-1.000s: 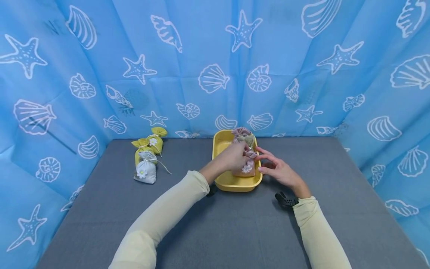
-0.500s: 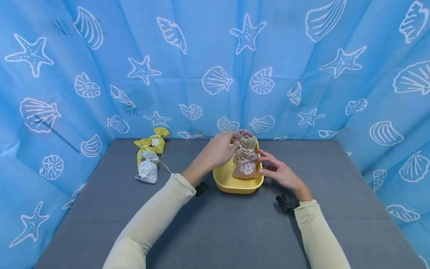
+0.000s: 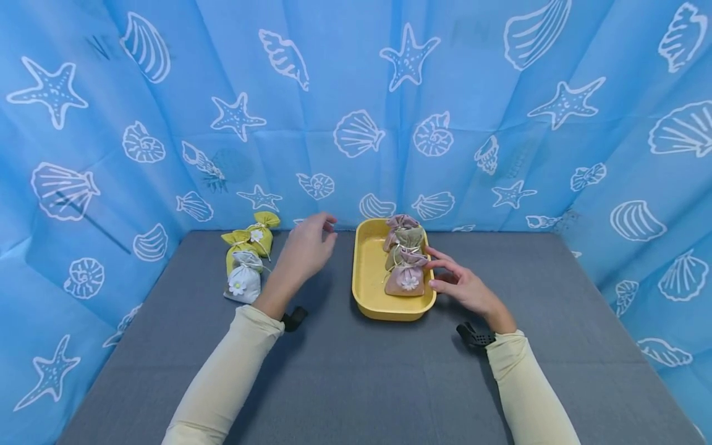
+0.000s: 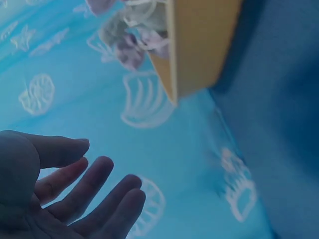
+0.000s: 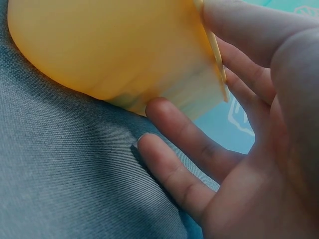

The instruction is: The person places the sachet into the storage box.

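Observation:
My left hand (image 3: 307,250) hovers over the table between the sachets and the tray, holding nothing, its fingers loosely bent and apart. In the left wrist view that hand (image 4: 84,189) shows bare fingers. My right hand (image 3: 464,285) rests at the right side of the yellow tray (image 3: 367,296), fingertips touching its rim. In the right wrist view, two fingers (image 5: 164,154) lie low beside the tray's outer wall (image 5: 99,40), the thumb at the rim. Along the tray's right side stand a pink drawstring sachet (image 3: 405,282) with a white flower, a greenish one (image 3: 410,236) and another pink one behind.
At the back left of the grey table (image 3: 378,383) stand two yellow-green sachets (image 3: 264,233) and, before them, a white sachet (image 3: 243,283) with a flower. A blue curtain (image 3: 311,111) with white shell prints hangs round the back and sides.
My left hand has let go of the sachets in the tray and moved left, out over the table. The right hand stays at the tray's rim.

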The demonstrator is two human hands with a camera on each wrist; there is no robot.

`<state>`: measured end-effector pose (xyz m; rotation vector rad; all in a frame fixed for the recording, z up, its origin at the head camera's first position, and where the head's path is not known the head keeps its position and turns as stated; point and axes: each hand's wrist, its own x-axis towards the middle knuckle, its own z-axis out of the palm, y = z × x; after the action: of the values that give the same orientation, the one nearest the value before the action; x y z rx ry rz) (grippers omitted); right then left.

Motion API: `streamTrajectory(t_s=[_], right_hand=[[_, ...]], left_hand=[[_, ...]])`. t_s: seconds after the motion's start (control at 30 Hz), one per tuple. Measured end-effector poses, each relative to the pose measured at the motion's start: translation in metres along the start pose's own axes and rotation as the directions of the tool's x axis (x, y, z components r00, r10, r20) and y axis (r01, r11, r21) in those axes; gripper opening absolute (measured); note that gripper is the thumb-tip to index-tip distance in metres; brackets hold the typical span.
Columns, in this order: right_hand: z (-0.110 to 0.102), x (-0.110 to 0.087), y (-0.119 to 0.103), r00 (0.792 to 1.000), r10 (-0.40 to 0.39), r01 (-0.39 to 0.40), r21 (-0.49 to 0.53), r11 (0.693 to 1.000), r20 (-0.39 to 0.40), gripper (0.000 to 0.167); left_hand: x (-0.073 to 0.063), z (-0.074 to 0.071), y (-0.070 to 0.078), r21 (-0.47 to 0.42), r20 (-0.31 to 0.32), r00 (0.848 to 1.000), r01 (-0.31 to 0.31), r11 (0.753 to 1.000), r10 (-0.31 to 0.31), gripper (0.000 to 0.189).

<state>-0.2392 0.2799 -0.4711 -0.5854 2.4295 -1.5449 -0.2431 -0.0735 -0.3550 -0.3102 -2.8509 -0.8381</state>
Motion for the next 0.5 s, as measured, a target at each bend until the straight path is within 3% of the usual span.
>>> streamTrajectory(t_s=[0.2, 0.5], right_hand=[[0.0, 0.0, 0.001, 1.0, 0.0, 0.0, 0.001, 1.0, -0.002, 0.036], [0.001, 0.0, -0.001, 1.0, 0.008, -0.008, 0.006, 1.0, -0.005, 0.036]], left_hand=[[-0.009, -0.009, -0.031, -0.007, -0.077, 0.995, 0.07, 0.998, -0.07, 0.032], [-0.024, -0.022, -0.078, -0.022, -0.201, 0.968, 0.149, 0.989, -0.151, 0.034]])
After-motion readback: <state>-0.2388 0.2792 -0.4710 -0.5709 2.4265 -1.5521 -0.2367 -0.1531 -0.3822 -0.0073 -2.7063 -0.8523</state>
